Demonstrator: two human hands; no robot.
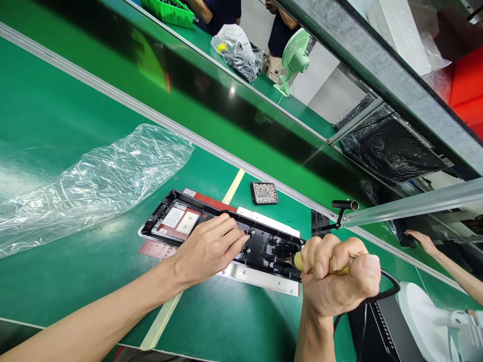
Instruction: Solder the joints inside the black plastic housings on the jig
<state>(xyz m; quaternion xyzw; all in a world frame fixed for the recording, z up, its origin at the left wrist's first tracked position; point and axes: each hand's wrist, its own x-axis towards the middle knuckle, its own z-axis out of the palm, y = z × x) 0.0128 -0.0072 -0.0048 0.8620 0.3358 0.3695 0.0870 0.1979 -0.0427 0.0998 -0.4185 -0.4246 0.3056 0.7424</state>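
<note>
A long black plastic housing point(260, 240) lies on a white and dark red fixture point(260, 279) in the middle of the bench. My left hand point(211, 245) rests over the housing's middle, fingers bent together near its small screw posts; what they hold, if anything, is hidden. My right hand point(337, 274) is wrapped round a yellow-handled screwdriver point(298, 261) with a black cable. The driver's tip points left into the right part of the housing. Beyond the housing sits a small black tray point(265, 193) filled with tiny screws.
Clear plastic film point(101, 176) spreads over the left of the green bench point(75, 286). A metal rail point(211, 153) crosses behind. At right are a black tube bracket point(345, 205), a white fan point(422, 317) and another person's hand. A green fan point(296, 55) stands farther back.
</note>
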